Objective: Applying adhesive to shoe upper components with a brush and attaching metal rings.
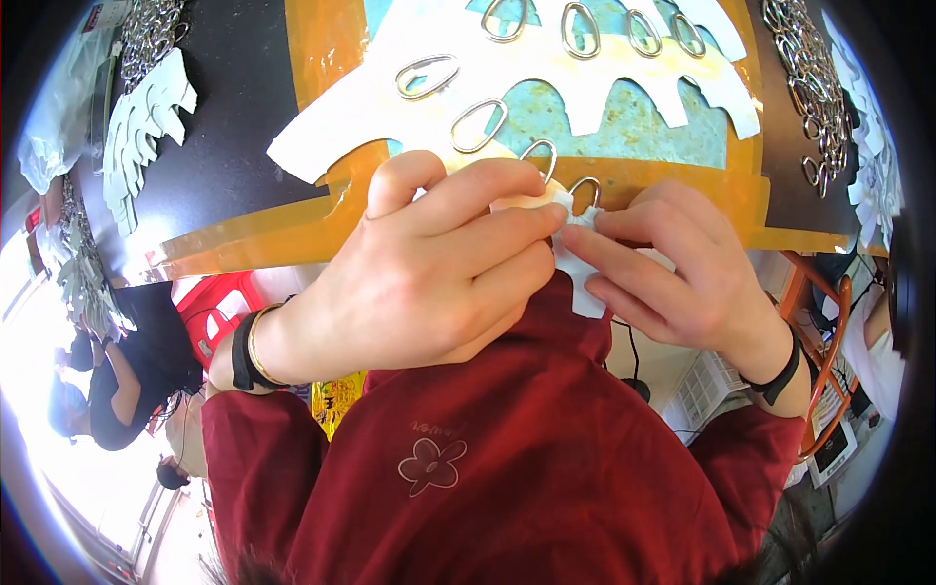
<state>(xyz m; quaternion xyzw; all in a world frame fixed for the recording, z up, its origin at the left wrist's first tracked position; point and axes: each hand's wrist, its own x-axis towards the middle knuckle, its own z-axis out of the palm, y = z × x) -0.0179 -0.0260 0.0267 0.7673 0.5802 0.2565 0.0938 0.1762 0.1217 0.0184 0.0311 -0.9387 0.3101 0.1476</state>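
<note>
My left hand is closed, thumb and fingertips pinching the edge of a white tabbed piece of leather-like sheet. Close beside it my right hand pinches the same piece, its fingertips just below a silver oval ring. A tab hangs down between the hands, past the table's front edge. Behind my left fingers stands another oval ring. Whether the held piece joins the large white scalloped sheet on the table is hidden by my left hand. Several oval rings lie on that sheet.
A turquoise mat edged with amber tape lies on the dark table. At the far left are grey-white scalloped pieces; a heap of linked rings lies far right. Another person sits at left. An orange-brown chair frame stands at right.
</note>
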